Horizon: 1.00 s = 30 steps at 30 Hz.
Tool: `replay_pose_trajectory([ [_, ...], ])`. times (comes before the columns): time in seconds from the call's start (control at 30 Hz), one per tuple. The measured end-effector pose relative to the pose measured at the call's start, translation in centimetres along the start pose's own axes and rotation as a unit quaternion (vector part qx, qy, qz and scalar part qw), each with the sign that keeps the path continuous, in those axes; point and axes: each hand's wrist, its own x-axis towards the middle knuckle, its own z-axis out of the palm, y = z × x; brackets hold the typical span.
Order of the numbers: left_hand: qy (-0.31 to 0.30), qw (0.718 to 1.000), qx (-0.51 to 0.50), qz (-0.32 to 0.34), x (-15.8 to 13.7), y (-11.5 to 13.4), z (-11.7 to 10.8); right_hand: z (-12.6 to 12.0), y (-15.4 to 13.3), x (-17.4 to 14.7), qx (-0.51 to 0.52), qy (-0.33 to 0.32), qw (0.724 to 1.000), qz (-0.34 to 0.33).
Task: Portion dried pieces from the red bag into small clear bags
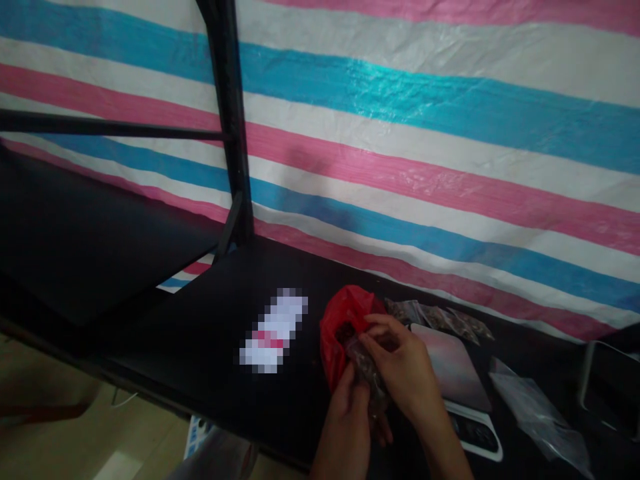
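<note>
Right by the red plastic bag [331, 340], at the near edge of the black counter [210, 347], both hands are busy with one small clear bag [369, 368]. The left hand [349, 403] is closed round it from below, thumb and fingers on its sides, while the right hand [406, 365] has thumb and forefinger pinched together at its upper end, the other fingers curled. The small clear bag is tilted, its upper end close against the open mouth of the red plastic bag, and something dark shows through its film; what exactly, I cannot tell. More dark bits [345, 331] sit inside the red mouth. Just behind the right hand, a row of filled clear bags [443, 319] lies along the back of the counter. A scale [457, 370] with a silvery plate and a dark button panel lies beside the right wrist, and flat clear bags [540, 413] lie past it, nearer the dark, grey-edged object [610, 387] at the far right. To the left of the red plastic bag, apart from it, is a pale oblong [275, 327], too coarsely blurred to identify. Striped sheeting [425, 160] hangs behind.
</note>
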Motion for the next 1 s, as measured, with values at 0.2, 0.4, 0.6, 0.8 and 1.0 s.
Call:
replay_pose_trajectory([
  [0.2, -0.034, 0.999, -0.006, 0.014, 0.0, -0.4, -0.9, -0.9, -0.1, 0.0, 0.027, 0.012, 1.0, -0.007],
  [0.4, 0.022, 0.979, 0.147, 0.137, -1.9, 1.1, -0.6, -3.7, -0.1, -0.4, 0.08, -0.032, 0.996, -0.017],
  [0.6, 0.054, 0.888, 0.285, 0.357, -2.3, 1.8, 0.0, -7.9, 0.3, -1.6, 0.063, -0.045, 0.997, -0.012],
  [0.8, 0.046, 0.825, 0.346, 0.445, -2.8, 1.0, 0.1, -13.5, 2.5, -2.5, 0.009, 0.081, 0.996, 0.026],
  [1.0, 0.025, 0.778, 0.378, 0.501, -2.6, -2.1, 1.4, -16.5, 6.5, -2.3, -0.033, 0.131, 0.988, 0.074],
])
